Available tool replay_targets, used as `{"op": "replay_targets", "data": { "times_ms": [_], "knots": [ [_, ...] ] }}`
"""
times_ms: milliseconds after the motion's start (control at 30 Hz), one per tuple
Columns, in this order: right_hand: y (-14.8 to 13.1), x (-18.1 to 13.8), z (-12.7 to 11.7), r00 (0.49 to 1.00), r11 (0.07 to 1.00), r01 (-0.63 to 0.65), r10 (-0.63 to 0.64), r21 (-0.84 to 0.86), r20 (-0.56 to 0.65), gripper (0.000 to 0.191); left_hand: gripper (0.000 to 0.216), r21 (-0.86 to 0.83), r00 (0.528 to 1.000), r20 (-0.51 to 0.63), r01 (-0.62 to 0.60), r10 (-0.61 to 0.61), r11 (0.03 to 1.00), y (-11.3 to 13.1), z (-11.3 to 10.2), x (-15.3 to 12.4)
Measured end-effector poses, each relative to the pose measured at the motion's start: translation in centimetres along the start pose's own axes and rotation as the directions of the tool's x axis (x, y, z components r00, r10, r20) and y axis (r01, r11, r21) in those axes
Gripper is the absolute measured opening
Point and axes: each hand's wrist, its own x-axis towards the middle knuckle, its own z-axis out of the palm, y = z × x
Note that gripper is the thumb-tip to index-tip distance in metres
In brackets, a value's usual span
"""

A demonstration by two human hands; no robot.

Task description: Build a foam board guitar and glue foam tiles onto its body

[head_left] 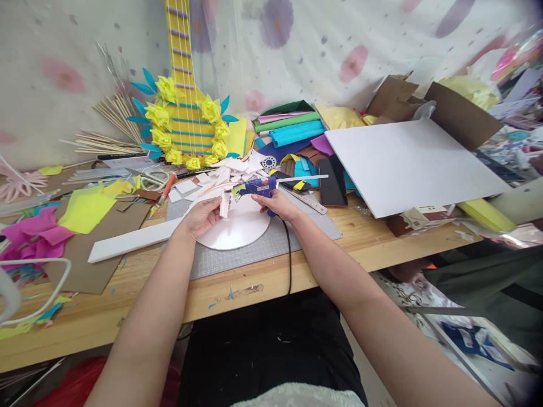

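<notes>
My left hand [203,216] pinches a small white foam strip [224,203], held upright over the work. In my right hand [278,203] is a blue glue gun [259,186], its nozzle pointing left toward that strip and a clear glue stick [311,177] sticking out of its back. Below both hands a white foam disc [233,233] lies on a grey cutting mat [220,260]. A long white foam strip [136,240] extends left from near the disc. White offcuts [237,168] are heaped behind the hands. Whether the nozzle touches the strip I cannot tell.
A yellow paper guitar [186,121] with yellow flowers stands at the back. Scissors [155,180], a phone [332,182] and a metal ruler [307,202] lie around the mat. A large white board [416,164] leans at right. The glue gun's black cord [289,254] hangs over the table edge.
</notes>
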Motion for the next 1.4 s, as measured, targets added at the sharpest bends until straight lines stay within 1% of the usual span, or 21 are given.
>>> {"op": "replay_targets", "data": {
  "times_ms": [133,300,467,600,667,767,900,1000,1233,1400],
  "knots": [
    [0.0,0.0,-0.2,0.999,1.000,0.006,-0.005,0.012,-0.053,0.043,0.011,0.025,0.999,-0.019,0.029,-0.029,0.999,0.1,0.1,-0.1],
    [0.2,0.1,-0.5,0.999,1.000,0.008,-0.008,0.003,-0.043,0.042,0.016,0.014,0.999,-0.041,0.020,-0.019,1.000,0.4,0.2,-0.3],
    [0.3,0.1,-0.5,0.997,0.998,-0.048,0.046,-0.033,-0.059,0.043,0.017,0.001,0.999,-0.048,0.014,-0.014,1.000,0.7,0.2,-0.5],
    [0.2,0.1,-0.5,0.997,0.997,-0.062,0.059,-0.051,-0.050,0.045,0.016,-0.006,0.999,-0.035,0.014,-0.014,1.000,0.7,0.2,-0.5],
    [0.1,0.0,-0.6,0.996,0.995,-0.079,0.077,-0.065,-0.033,0.045,0.014,-0.016,1.000,-0.027,0.007,-0.008,1.000,0.7,0.2,-0.5],
    [0.0,-0.1,-0.7,0.995,0.993,-0.091,0.093,-0.075,0.030,0.045,0.014,-0.040,0.999,-0.037,-0.006,0.005,0.999,0.8,0.2,-0.5],
    [-0.4,-0.4,-0.7,0.990,0.995,-0.077,0.084,-0.064,0.111,0.048,0.017,-0.066,0.997,-0.073,-0.033,0.028,0.997,0.8,0.3,-0.4],
    [-0.5,-0.6,-0.7,0.983,0.995,-0.061,0.073,-0.076,0.167,0.044,0.018,-0.080,0.995,-0.096,-0.048,0.040,0.996,0.8,0.2,-0.3],
    [-0.7,-0.7,-0.7,0.981,0.996,-0.042,0.055,-0.073,0.187,0.039,0.018,-0.082,0.996,-0.073,-0.053,0.047,0.995,0.8,-0.3,-0.1],
    [-0.9,-0.9,-0.6,0.981,0.996,-0.045,0.058,-0.076,0.184,0.040,0.017,-0.086,0.992,-0.107,-0.079,0.069,0.993,0.7,-0.3,0.0]
  ]
}}
